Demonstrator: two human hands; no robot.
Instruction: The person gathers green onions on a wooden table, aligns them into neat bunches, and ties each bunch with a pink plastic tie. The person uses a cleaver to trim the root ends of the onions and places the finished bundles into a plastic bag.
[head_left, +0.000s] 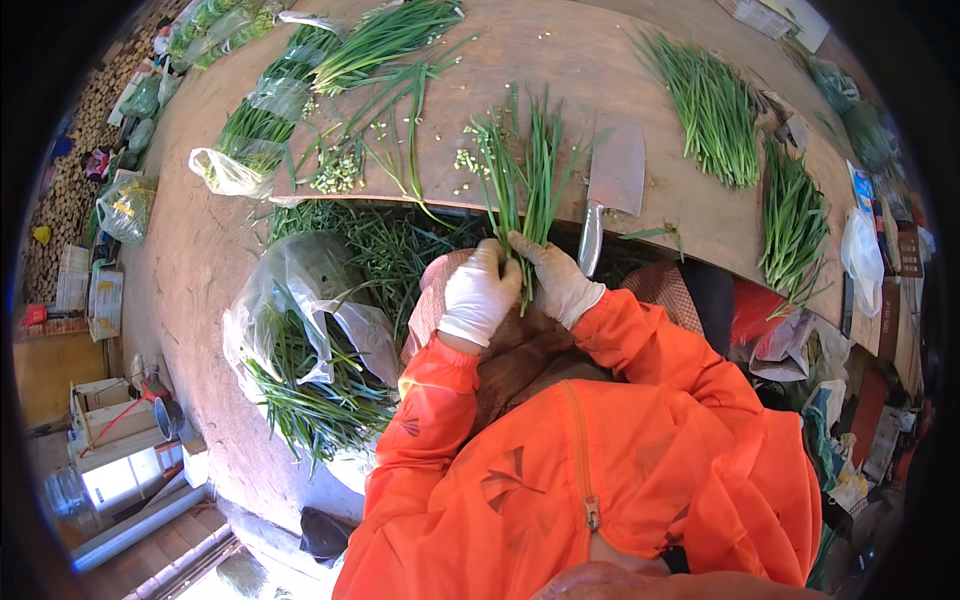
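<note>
My left hand (480, 291), in a white glove, grips a small bunch of Chinese chives (534, 195) near its lower end. On the other side my gloved right hand (559, 279) holds the same bunch, thumb and fingers against the stalks. The leaves fan out over the near edge of the wooden board (517, 45). Just right of the bunch lies a cleaver (619, 169), its metal handle jutting over the board's edge towards me. Chopped stalk ends (337, 171) are scattered on the board, and a few loose stalks (411, 146) lie to the left.
Tied or stacked chives (709, 112) and another pile (793, 217) lie on the right. At upper left are a chive heap (390, 37) and a plastic-wrapped bundle (259, 120). A clear plastic bag of greens (315, 375) stands by my left arm; loose leaves (375, 247) fill the space below the board.
</note>
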